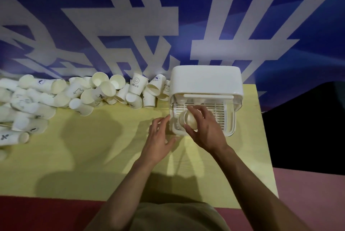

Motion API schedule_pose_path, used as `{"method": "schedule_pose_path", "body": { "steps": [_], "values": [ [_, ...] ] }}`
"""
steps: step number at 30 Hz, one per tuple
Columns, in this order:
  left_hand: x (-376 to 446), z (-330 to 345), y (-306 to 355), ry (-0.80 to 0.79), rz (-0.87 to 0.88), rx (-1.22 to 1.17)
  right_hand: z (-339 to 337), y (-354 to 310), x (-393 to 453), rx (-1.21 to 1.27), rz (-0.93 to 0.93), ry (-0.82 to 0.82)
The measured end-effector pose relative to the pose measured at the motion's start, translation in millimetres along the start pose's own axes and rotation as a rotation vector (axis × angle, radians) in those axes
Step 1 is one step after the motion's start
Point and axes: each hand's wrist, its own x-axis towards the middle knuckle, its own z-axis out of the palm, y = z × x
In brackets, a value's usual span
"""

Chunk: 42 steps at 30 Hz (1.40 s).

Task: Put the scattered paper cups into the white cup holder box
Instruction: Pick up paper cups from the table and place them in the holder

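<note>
Right hand (203, 130) grips cup (188, 119) lying sideways over box (206, 81) tray, mouth toward viewer. Left hand (158, 141) open, touching tray edge. Cup pile (84, 92) far left, nearer left hand.

Matt paper cups (78, 96), a glossy plastic cup holder box (206, 79), smooth matt yellow tabletop (104, 156).

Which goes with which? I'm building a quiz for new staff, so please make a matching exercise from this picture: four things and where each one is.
Things:
1. right hand
2. left hand
3. pile of cups
4. white box

Places:
A. lying left of the box
B. at the table's back right
C. holding a cup over the pulled-out tray
D. fingers spread at the tray's left edge

Pairs: 1-C, 2-D, 3-A, 4-B
</note>
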Motion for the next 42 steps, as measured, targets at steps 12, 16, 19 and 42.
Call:
{"method": "schedule_pose_path", "body": {
  "steps": [12,16,19,42],
  "values": [
    [-46,-38,-33,0.091,-0.08,-0.045,22,-7,24,-0.154,0.014,-0.16],
    [-60,-59,-50,0.156,-0.105,-0.079,19,-36,16,-0.09,-0.043,-0.047],
    [-69,-78,-67,0.208,-0.119,-0.105,27,-81,14,-0.045,-0.14,-0.046],
    [-180,-383,-456,0.736,-0.527,0.075,287,-440,105,0.028,-0.466,-0.253]
  ]
}}
